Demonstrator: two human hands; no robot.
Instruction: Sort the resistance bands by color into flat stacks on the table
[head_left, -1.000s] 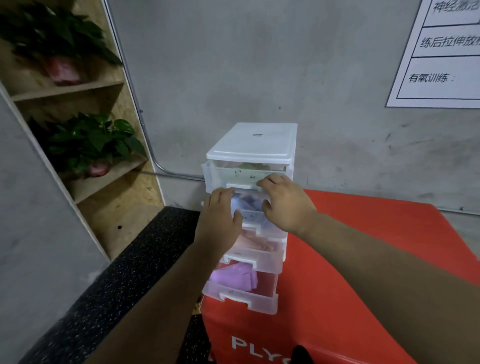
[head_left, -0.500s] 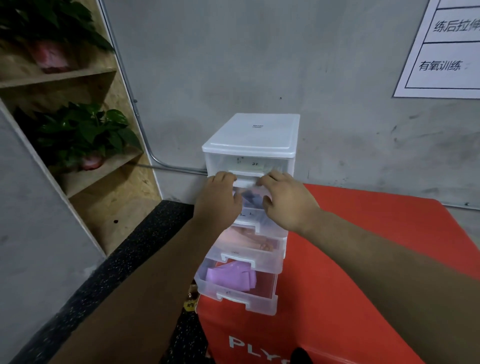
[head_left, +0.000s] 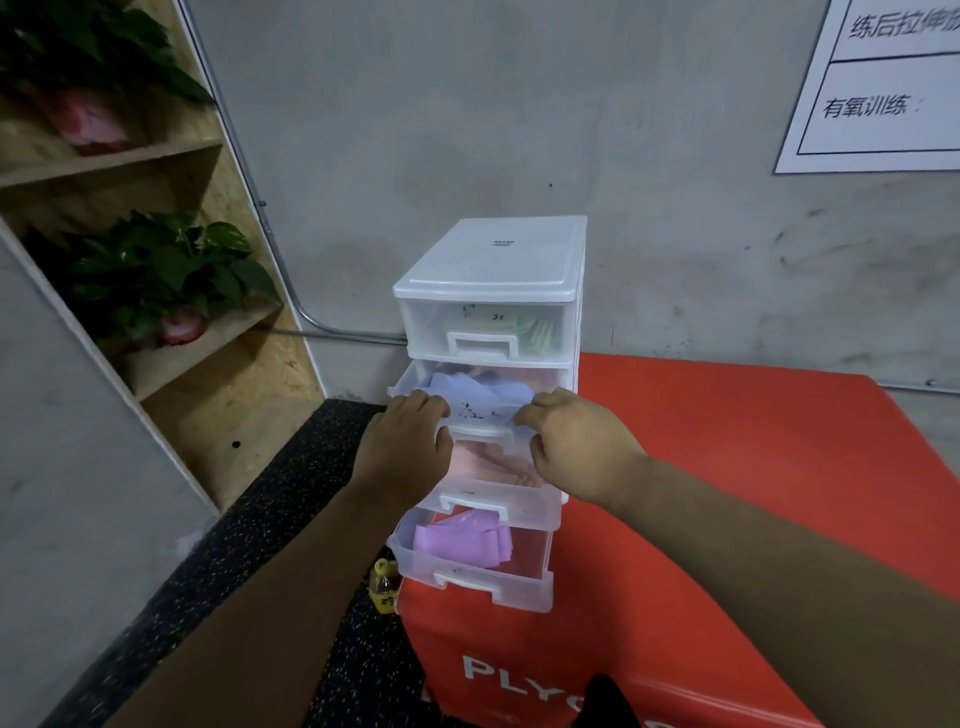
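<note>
Clear plastic drawers (head_left: 493, 254) stand on the red box (head_left: 727, 441). Our left hand (head_left: 405, 441) and right hand (head_left: 576, 447) hook curled fingers over the front edge of the second drawer (head_left: 480, 413), one per corner, likely to keep it square. Inside lie pale blue bands (head_left: 467, 387).

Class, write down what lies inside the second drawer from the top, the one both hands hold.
Crumpled pale blue bands show above the rim of the drawer. The left hand, the right hand and the cloudy front hide the rest, so their number is unclear.
</note>
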